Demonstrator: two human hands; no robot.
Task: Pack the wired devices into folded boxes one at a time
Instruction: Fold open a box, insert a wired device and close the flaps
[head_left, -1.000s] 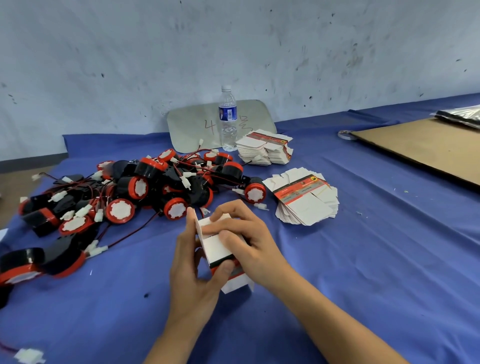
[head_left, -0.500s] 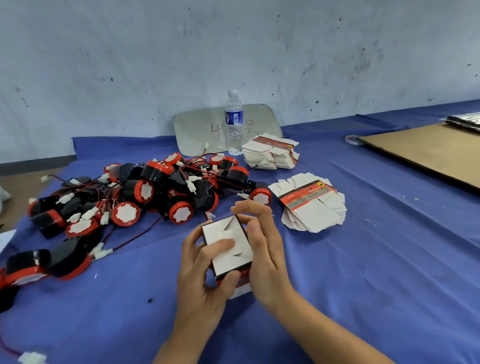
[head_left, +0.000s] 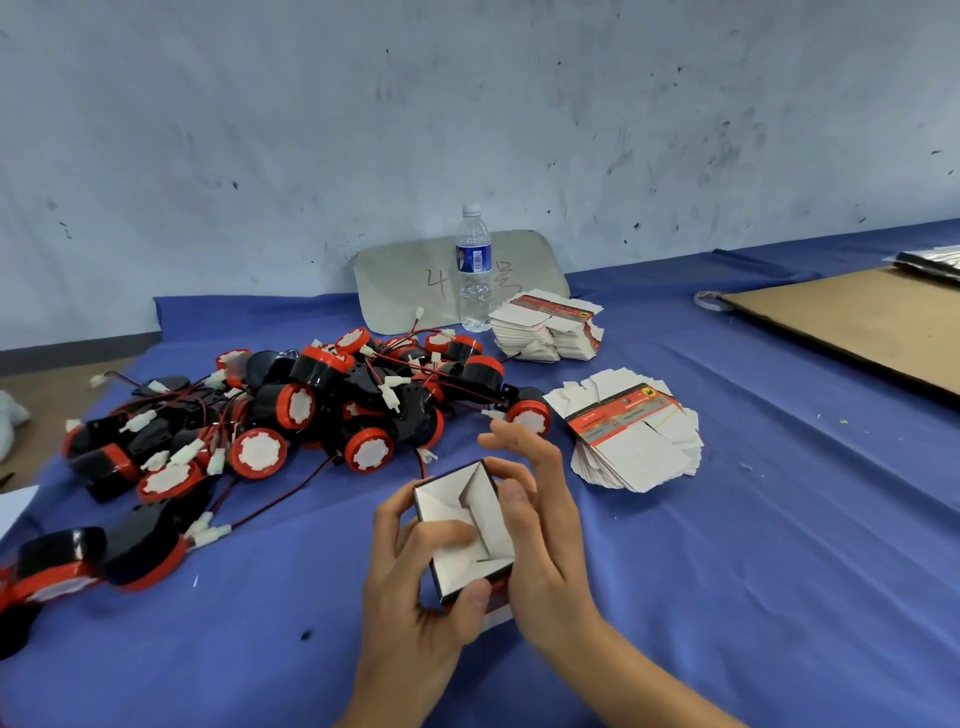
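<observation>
Your left hand (head_left: 397, 616) grips the folded box (head_left: 452, 499) from its 9 o'clock side, thumb on the near edge and one finger pressing a white flap inward. Your right hand (head_left: 550, 545) curls round the 3 o'clock wall, with two fingers lifted free at the far corner. To finish this end well, I'd brace the walls square with the right hand and push the flaps down evenly until they lock. A hard squeeze would likely buckle the thin card.

Nothing is packed in this box yet. The wired devices (head_left: 311, 410) lie heaped on the blue cloth (head_left: 727, 597) at 10 to 11 o'clock from your hands, wires tangled. One red-faced device (head_left: 530, 418) sits just past your right fingertips at 12 o'clock. Flat box blanks (head_left: 636, 447) are near at 1 o'clock, and a second stack (head_left: 545, 330) lies farther off beside the water bottle (head_left: 474, 270).
</observation>
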